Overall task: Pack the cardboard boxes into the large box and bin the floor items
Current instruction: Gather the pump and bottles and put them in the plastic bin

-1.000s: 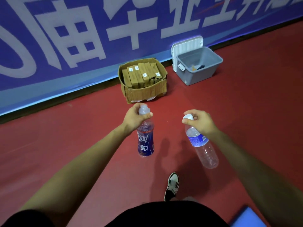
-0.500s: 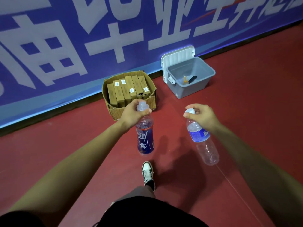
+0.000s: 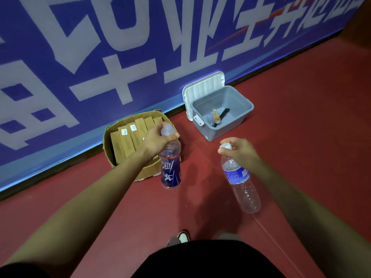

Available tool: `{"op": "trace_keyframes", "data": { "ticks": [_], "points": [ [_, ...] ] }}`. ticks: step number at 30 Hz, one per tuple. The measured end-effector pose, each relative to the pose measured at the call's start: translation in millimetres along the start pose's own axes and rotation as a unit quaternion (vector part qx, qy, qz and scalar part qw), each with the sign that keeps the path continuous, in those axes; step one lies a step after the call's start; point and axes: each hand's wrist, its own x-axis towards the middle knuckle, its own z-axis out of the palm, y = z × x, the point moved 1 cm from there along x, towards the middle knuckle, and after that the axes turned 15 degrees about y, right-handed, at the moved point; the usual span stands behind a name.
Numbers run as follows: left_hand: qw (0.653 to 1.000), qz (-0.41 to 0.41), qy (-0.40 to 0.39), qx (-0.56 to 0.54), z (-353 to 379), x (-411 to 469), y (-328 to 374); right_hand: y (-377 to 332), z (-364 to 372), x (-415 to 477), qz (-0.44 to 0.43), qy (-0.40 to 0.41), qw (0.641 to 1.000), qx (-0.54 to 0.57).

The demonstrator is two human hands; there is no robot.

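Bin (image 3: 226, 129) nearer; two blue-labelled bottles (image 3: 170, 171) (image 3: 237, 174) aloft

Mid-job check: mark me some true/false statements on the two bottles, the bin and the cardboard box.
The left hand grips the dark-labelled bottle at its neck. True.
The right hand is empty. False: it holds the clear bottle by its cap.
The grey bin has its lid shut. False: the white lid stands open.
The cardboard box holds narrow boxes side by side. True.
The grey bin is empty. False: small items lie inside.
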Motion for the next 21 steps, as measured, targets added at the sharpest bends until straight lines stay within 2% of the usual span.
{"op": "trace_keyframes", "data": {
  "ticks": [4,10,16,21],
  "points": [
    [0.999,0.025,-0.005,0.039,29.7,50.4,3.6,2.7,-6.6,51.2,0.01,0.003,1.0,0.013],
    [0.999,0.004,-0.012,0.037,94.6,132.9,17.1,35.9,-31.5,152.1,0.023,0.033,0.999,-0.01],
    [0.999,-0.008,-0.039,0.032,184.4,215.1,61.0,67.7,-66.0,266.4,0.023,0.082,0.996,-0.022],
    [0.997,0.006,-0.061,0.043,240.7,277.1,93.3,80.6,-89.8,351.3,0.028,0.059,0.997,-0.032]
  ]
}}
